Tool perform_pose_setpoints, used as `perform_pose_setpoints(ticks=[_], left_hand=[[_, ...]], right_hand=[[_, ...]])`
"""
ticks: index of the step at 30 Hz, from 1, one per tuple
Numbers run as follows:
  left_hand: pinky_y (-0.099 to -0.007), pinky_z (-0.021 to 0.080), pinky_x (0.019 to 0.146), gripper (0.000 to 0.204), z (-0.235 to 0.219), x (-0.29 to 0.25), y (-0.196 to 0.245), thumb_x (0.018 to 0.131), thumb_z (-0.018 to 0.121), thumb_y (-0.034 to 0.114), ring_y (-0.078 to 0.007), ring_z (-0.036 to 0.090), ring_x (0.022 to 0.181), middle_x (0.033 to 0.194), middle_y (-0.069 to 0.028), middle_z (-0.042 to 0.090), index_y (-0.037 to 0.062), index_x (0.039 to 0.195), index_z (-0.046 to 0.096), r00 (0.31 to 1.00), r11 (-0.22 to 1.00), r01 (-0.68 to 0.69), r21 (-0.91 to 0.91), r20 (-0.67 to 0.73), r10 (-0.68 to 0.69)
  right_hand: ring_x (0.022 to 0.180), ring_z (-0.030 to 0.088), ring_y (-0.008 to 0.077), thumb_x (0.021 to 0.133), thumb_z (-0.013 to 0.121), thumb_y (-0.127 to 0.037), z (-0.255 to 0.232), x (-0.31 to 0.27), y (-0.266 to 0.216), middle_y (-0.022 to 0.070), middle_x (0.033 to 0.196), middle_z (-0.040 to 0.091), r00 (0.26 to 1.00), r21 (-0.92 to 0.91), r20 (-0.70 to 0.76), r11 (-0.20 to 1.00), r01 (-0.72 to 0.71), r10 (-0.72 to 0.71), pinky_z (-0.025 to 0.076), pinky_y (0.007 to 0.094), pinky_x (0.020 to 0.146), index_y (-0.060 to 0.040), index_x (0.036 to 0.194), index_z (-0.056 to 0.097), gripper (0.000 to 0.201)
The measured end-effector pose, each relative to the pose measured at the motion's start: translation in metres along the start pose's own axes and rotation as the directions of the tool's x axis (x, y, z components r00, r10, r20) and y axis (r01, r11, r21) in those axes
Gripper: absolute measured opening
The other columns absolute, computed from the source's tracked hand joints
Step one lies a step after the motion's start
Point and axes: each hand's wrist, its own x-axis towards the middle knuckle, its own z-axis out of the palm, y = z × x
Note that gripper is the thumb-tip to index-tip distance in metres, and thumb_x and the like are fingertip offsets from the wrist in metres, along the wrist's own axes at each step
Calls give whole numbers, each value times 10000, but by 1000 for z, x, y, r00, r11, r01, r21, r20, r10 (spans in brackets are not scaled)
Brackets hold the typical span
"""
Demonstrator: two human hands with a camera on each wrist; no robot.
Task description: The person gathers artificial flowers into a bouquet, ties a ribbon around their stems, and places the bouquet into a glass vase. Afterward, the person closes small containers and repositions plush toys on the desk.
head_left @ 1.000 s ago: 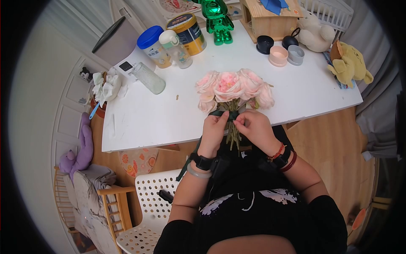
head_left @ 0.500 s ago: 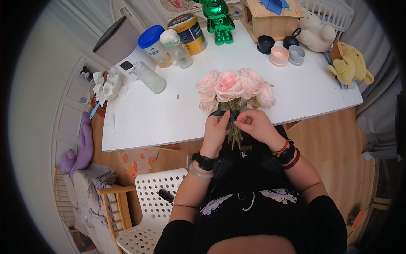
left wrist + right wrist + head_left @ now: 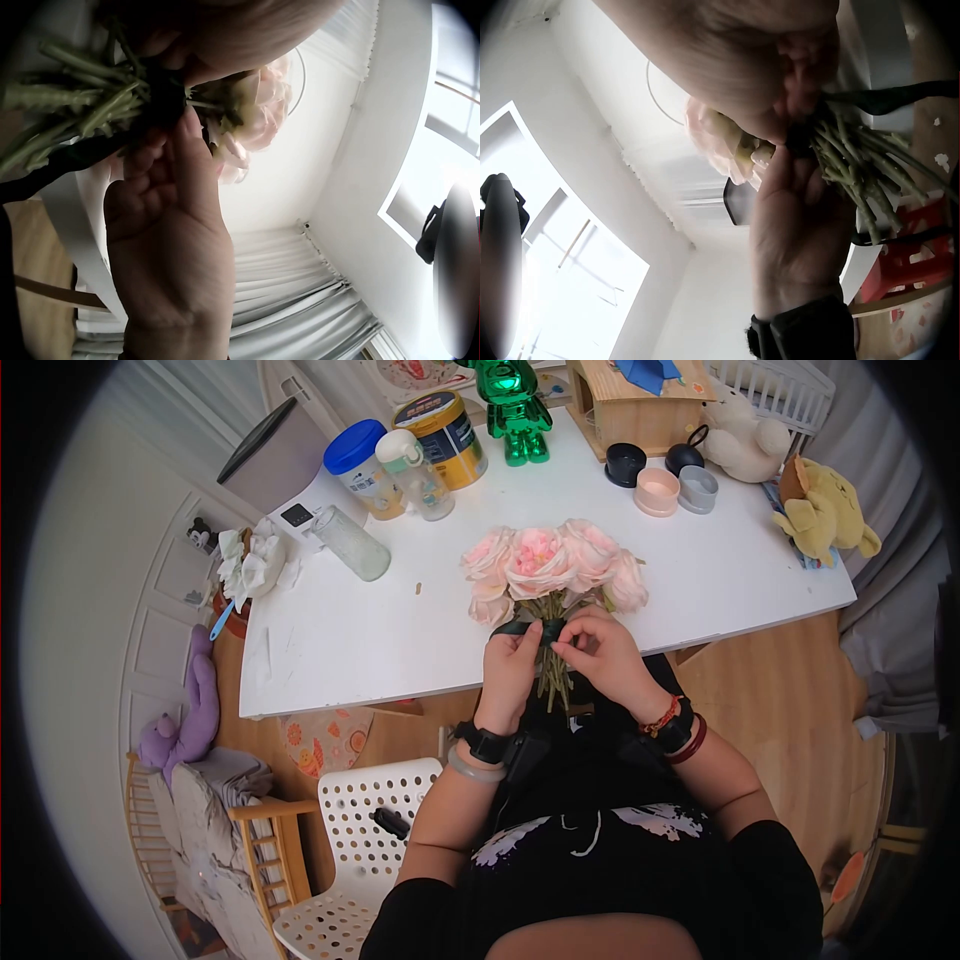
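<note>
Firstly, one white table (image 3: 400, 625); next, one pink rose bouquet (image 3: 540, 565) at its near edge; left hand (image 3: 508, 678) and right hand (image 3: 612, 660), fingers curled, both pinching; lastly, one dark green ribbon (image 3: 552, 631), which they hold round the stems (image 3: 555, 688).

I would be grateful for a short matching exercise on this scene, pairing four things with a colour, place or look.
Things:
1. Ribbon
2. Flowers
3. Chair
4. Shiny figure

Descriptions:
A. White, with many round holes
B. Metallic green, standing near the table's far edge
C. Dark, wrapped around the stems
D. Pale pink, in a bunch

Right pairs: 1-C, 2-D, 3-A, 4-B.
</note>
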Motion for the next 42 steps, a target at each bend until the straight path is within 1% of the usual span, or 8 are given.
perform_pose_setpoints(ticks=[14,17,19,25,28,32,35,42], left_hand=[[-202,233,472,211,-3,1,-5,926,566,214,-2,327,529,623,89,482,34,857,649,999,999,41,-3,-6,-41],[-203,229,471,212,0,-2,0,928,561,210,-2,324,529,624,90,483,29,868,653,1000,1000,15,-19,5,-15],[-201,252,484,214,1,-2,-2,930,558,206,-5,350,545,644,79,510,22,877,654,1000,999,-16,-30,2,16],[-208,358,568,242,-2,2,-13,942,536,188,-32,461,634,746,12,611,-13,874,653,999,998,-52,-22,-3,52],[-206,405,631,210,-3,4,-17,940,536,161,-51,530,698,827,-18,652,-14,920,650,999,999,-46,-21,9,46],[-209,426,665,207,-2,2,-15,940,533,154,-61,557,739,856,-30,661,-20,952,647,999,998,-46,-31,12,47],[-200,339,517,267,10,-4,-5,942,546,205,-18,438,586,689,29,588,-25,859,653,996,989,-86,-120,-16,85],[-191,371,527,263,12,-5,-8,937,557,202,-19,479,598,704,12,609,-38,886,649,994,987,-105,-120,-47,100]], right_hand=[[626,468,11,817,673,-54,-2,-4,4,-27,779,552,983,11,73,985,-170,169,381,167,558,-25,878,579,116],[588,445,33,804,671,-89,-4,-3,5,8,743,585,996,243,41,966,-88,80,377,187,534,-33,912,554,169],[587,469,71,780,682,-91,-13,-4,-8,19,747,590,976,97,156,981,-165,149,398,215,547,-39,965,526,248],[667,587,209,731,696,-106,-14,-4,-16,73,780,622,990,-150,122,987,-49,68,464,302,623,-17,911,561,242],[613,510,114,754,692,-99,-12,-4,-11,39,768,599,991,-169,106,983,-65,84,421,244,576,-9,917,581,217],[663,583,185,738,698,-105,-10,-4,-13,79,755,615,998,-246,64,969,-1,17,456,292,610,-3,887,586,212],[707,613,242,728,707,-132,-11,0,-16,109,751,623,998,-352,69,936,20,4,474,325,638,-2,860,593,217],[721,630,266,717,706,-170,-14,2,-14,111,756,636,998,-384,35,922,-38,56,492,355,628,-22,787,616,187]])
